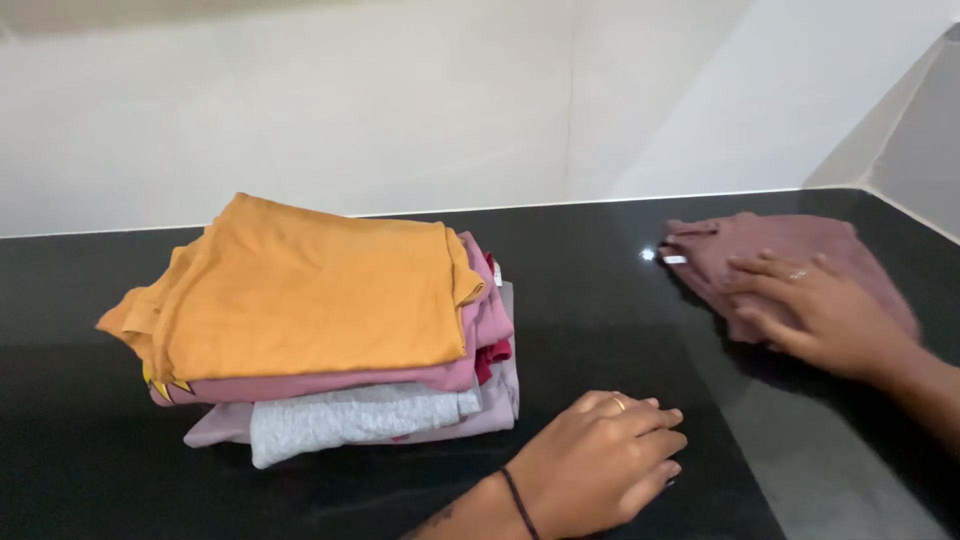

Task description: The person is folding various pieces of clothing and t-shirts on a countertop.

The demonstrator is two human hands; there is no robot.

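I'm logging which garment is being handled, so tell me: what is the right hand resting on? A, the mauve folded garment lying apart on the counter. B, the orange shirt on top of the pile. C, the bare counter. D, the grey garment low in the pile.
A: the right hand lies flat on the mauve folded garment, apart from the pile, while the left hand rests on the black counter.

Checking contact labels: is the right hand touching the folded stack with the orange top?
No: the right hand lies flat on a separate mauve garment, apart from the stack.
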